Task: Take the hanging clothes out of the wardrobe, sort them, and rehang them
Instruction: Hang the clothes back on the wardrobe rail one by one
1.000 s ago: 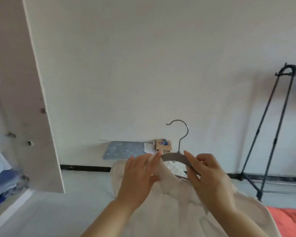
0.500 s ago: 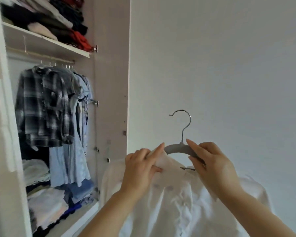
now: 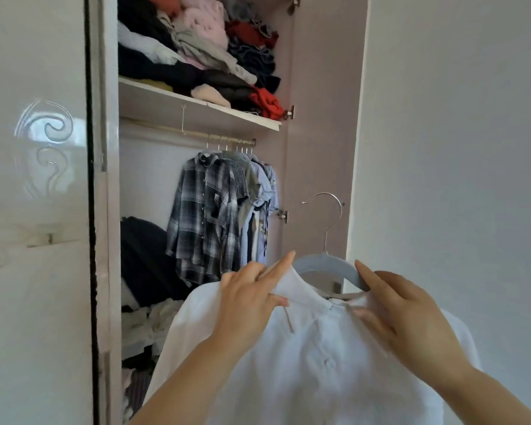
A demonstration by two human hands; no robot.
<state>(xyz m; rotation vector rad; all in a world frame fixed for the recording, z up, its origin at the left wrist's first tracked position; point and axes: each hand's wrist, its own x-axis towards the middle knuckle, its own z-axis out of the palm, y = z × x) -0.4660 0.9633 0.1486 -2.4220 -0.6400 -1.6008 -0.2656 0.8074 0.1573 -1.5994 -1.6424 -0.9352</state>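
A white shirt (image 3: 316, 363) hangs on a grey hanger (image 3: 325, 265) with a metal hook, held up in front of the open wardrobe. My left hand (image 3: 252, 299) pinches the shirt's left collar and shoulder over the hanger arm. My right hand (image 3: 408, 314) grips the hanger's right arm and the shirt's collar there. Inside the wardrobe, a plaid shirt (image 3: 203, 222) and several blue and grey shirts hang bunched at the right end of the rail (image 3: 166, 131).
The shelf (image 3: 196, 105) above the rail is piled with folded and crumpled clothes. Dark and white clothes lie heaped (image 3: 147, 289) below the hanging shirts. A glossy wardrobe door (image 3: 34, 210) stands at left; the open door panel (image 3: 325, 118) and a bare wall (image 3: 457, 148) are at right.
My view has swung left and up from the wall to the open wardrobe. Both hands keep the same hold on the hanger and white shirt, now closer to the rail.
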